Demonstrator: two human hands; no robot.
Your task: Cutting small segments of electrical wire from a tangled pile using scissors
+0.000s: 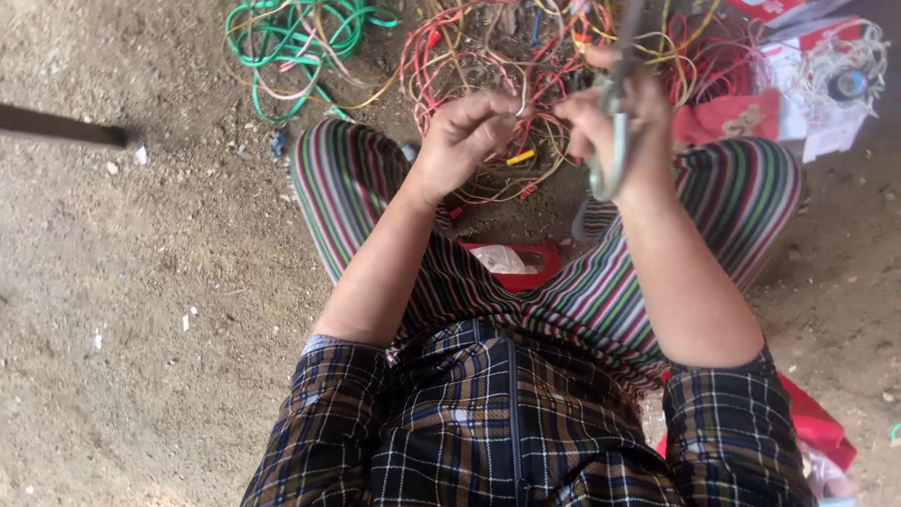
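Observation:
My left hand (462, 139) is raised over my lap, its fingers pinched on a thin pale wire (519, 103) that curls up between the two hands. My right hand (615, 127) is closed around a grey metal tool (612, 155), which looks like pliers or cutters; its looped handle hangs down below the palm. The two hands are close together, nearly touching at the fingertips. Beyond them lies a tangle of red, yellow and white wires (488, 47) on the dirt floor.
A coil of green cable (291, 38) lies at the upper left of the pile. A red and white box (807, 84) stands at the upper right. A red tray (540, 255) sits between my striped legs. A dark bar (56, 125) juts in from the left.

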